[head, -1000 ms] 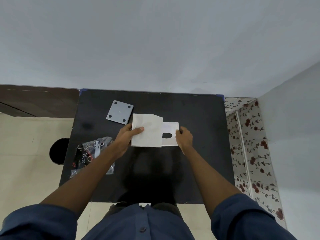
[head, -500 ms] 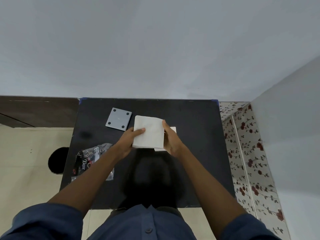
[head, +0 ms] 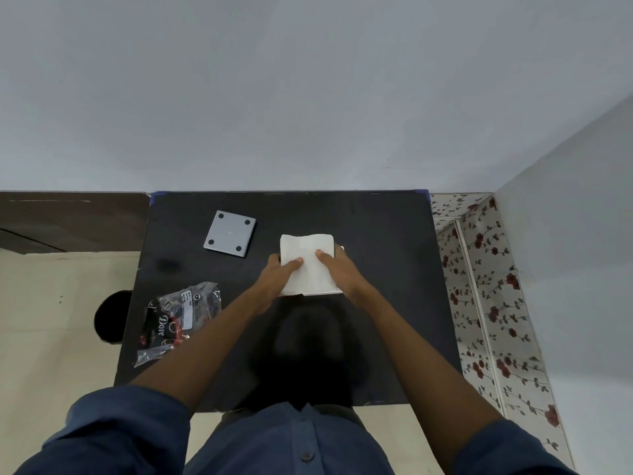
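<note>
A white folded paper stack (head: 307, 246) lies at the middle of the black table (head: 376, 269). My left hand (head: 275, 281) grips its left edge with the thumb on top. At the stack's right edge my right hand (head: 344, 274) holds it the same way, thumb pressed on the top sheet. Under the stack lies a white card, of which only a thin strip (head: 341, 249) shows at the right side and along the near edge. The card's round hole is hidden.
A grey square plate (head: 230, 233) with black dots at its corners lies at the back left. A crumpled clear plastic packet (head: 178, 317) sits near the left edge. A dark round object (head: 111, 317) stands on the floor to the left; a floral tiled wall (head: 486, 286) runs along the right.
My right hand left the white card and came onto the stack's right edge. The stack slid right over the card and now covers its hole.
</note>
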